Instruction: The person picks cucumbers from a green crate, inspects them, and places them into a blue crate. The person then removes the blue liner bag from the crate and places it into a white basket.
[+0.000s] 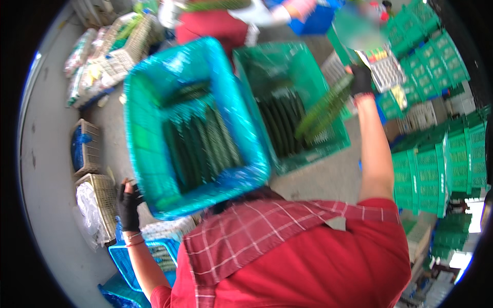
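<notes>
My right hand (361, 79), in a black fingerless glove, grips one end of a long green cucumber (326, 107). The cucumber slants over the right side of a green plastic crate (283, 167), and motion blurs it. Inside that crate lies a row of dark cucumbers (279, 123). Left of it stands a crate lined with blue plastic film (246, 181), holding cucumbers (204, 146) side by side. My left hand (131, 204), gloved the same way, is at this crate's near left corner; whether it touches the rim is unclear.
Opposite me a person in a red apron (212, 29) handles another cucumber (217, 4). Stacked green crates (423, 177) rise on the right. Beige baskets (86, 148) line the left wall. A blue crate (123, 265) with cucumbers stands by my left arm.
</notes>
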